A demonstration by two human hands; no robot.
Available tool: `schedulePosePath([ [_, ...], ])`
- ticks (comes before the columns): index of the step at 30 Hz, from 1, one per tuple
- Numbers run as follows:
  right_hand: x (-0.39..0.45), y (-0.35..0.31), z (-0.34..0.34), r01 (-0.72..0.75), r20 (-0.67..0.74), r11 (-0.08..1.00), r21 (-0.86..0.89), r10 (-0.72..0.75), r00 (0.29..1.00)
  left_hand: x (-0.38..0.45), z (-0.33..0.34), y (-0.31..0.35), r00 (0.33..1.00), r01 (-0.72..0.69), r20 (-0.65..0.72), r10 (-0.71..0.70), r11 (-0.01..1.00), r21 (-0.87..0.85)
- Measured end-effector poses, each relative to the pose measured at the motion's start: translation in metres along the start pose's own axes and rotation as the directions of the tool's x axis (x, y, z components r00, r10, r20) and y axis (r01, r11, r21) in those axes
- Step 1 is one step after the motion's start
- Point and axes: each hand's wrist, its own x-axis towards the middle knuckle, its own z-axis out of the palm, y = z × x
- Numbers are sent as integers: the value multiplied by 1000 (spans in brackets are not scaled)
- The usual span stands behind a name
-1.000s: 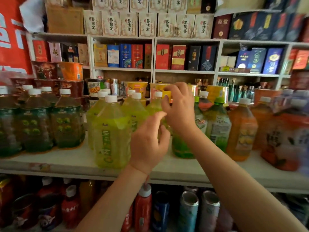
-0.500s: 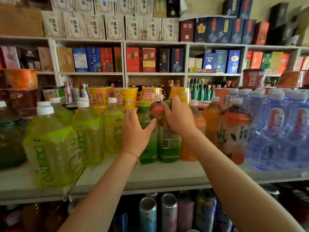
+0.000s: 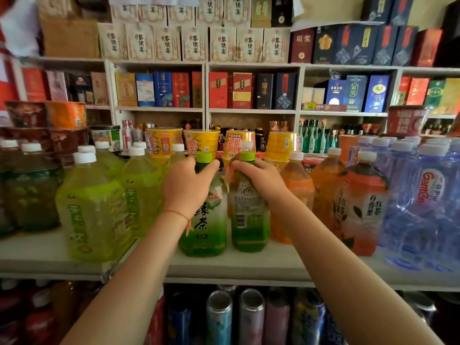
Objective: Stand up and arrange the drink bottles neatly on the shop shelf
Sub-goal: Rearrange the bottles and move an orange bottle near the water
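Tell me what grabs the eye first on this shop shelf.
Dead centre, the left hand and right hand each grip the neck of a green-capped tea bottle: the left bottle shows its front label, the right bottle its back. Yellow-green bottles crowd the left, blue water bottles the right.

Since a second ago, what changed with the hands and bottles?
Both hands shifted right along the shelf, off the yellow-green bottles. The left hand now grips the green-capped tea bottle, label facing front; the right hand grips its green-capped neighbour, barcode side out. Both bottles stand upright side by side. The orange bottles and water bottles look unmoved.
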Motion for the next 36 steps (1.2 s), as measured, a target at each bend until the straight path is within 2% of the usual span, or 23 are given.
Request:
schedulePosePath([
  [3,-1,-3,10,37,18,999,38,-38,999,-9,-19,-1,1000,-17,3,17,1000,-12],
  [6,3,1,17,3,58,985,174,-13,998,-12,-31,-13,998,12,58,3,965,-263],
  [8,8,4,23,3,39,987,163,-10,999,-14,-33,-19,999,27,43,-14,950,-312],
  [10,11,6,36,34,-21,999,35,-33,999,-17,-30,-19,999,8,-32,-15,977,-212],
  [13,5,15,54,27,-163,946,-324,-84,983,-21,-28,-17,989,2,-150,-9,999,-47],
  [14,0,18,57,48,-192,938,-344,-120,974,-22,-28,-17,986,1,-168,-6,1000,-30],
  [18,-6,33,59,121,-253,975,-186,-166,953,-23,-27,-18,980,-27,-197,26,1000,-5],
  [24,3,39,81,89,-136,988,-125,-106,985,-18,-25,-18,988,-41,-149,27,995,-87],
  [27,6,32,72,200,-135,943,-267,-242,961,-17,-22,-17,988,-49,-148,36,995,-87],
  [29,15,27,60,271,-187,861,-430,-379,906,-18,-20,-18,986,-43,-165,30,997,-71],
  [32,34,14,46,221,-261,747,-627,-468,844,-21,-14,-14,980,-34,-199,25,998,-44],
  [33,42,10,43,200,-266,721,-664,-477,837,-22,-12,-10,979,-20,-202,13,999,-33],
  [36,68,7,35,65,-235,682,-729,-339,911,-25,-1,-1,979,15,-205,-16,1000,-9],
])
